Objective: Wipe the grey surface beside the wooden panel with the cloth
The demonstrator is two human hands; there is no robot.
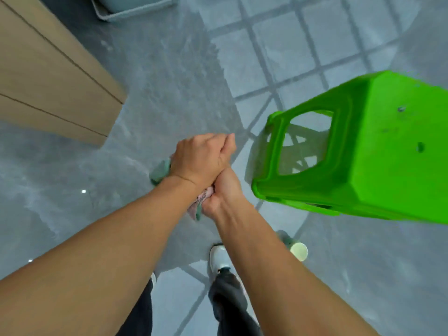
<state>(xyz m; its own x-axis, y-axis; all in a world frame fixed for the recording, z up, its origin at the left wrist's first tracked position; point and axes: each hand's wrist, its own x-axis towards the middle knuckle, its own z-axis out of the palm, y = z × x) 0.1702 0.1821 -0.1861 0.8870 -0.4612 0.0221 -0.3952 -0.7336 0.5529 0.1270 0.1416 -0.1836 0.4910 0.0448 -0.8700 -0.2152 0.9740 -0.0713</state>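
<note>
Green-and-pink cloth (160,172) sits bunched between your hands: left hand (200,157) and right hand (224,190) both squeeze it above the grey surface (169,93), near the wooden panel (48,76) and green stool (363,146).

Two hands (203,158), one cloth (162,172), one green stool (378,151), one cup (298,251).

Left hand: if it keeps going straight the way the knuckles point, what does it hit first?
Probably nothing solid nearby: the left hand, closed on the cloth, points up-frame over bare grey surface. The grey tray lies further that way, depth unclear.
</note>
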